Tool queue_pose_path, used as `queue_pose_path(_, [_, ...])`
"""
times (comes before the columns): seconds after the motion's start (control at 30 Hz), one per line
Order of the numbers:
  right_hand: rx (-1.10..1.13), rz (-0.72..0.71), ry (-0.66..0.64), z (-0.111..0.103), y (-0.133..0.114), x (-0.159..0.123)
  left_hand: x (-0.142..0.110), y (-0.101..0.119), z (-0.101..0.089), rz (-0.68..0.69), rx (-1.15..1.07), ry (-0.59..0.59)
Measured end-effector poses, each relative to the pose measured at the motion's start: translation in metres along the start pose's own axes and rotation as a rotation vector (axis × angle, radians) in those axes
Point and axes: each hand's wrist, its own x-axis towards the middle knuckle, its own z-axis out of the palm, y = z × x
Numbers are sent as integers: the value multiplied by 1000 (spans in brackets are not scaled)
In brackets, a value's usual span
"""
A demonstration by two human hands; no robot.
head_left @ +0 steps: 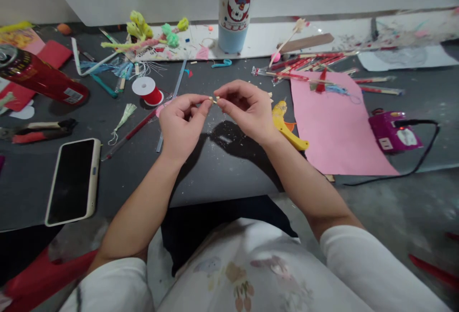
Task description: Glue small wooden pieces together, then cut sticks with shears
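Note:
My left hand [184,123] and my right hand [247,109] meet above the middle of the dark table. Each is closed in a pinch of thumb and forefinger. Small pale, wooden-looking bits [214,100] show between the fingertips; whether they are one piece or two I cannot tell. Beside my right wrist lies a yellow-handled cutting tool [290,128], partly covered by the hand. A spool of red thread [148,91] stands just left of my left hand. Pale crumbs [215,135] are scattered on the table beneath both hands.
A phone [73,180] and a red can [43,75] are at left. A tall bottle [236,13] stands behind my hands. At right are pink paper [333,130], a purple box with a cable [394,133] and several wrapped sticks [311,63]. Pliers [43,130] lie far left.

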Motion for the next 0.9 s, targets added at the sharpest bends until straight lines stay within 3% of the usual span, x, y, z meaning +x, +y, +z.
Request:
queue_pose_path(0.27, [59,-62,-4,4,10,-1,-1,0,0,55,53,10])
queue_pose_path(0.9, [82,83,-18,5,11,-2,-3,5,1,-37,4,-26])
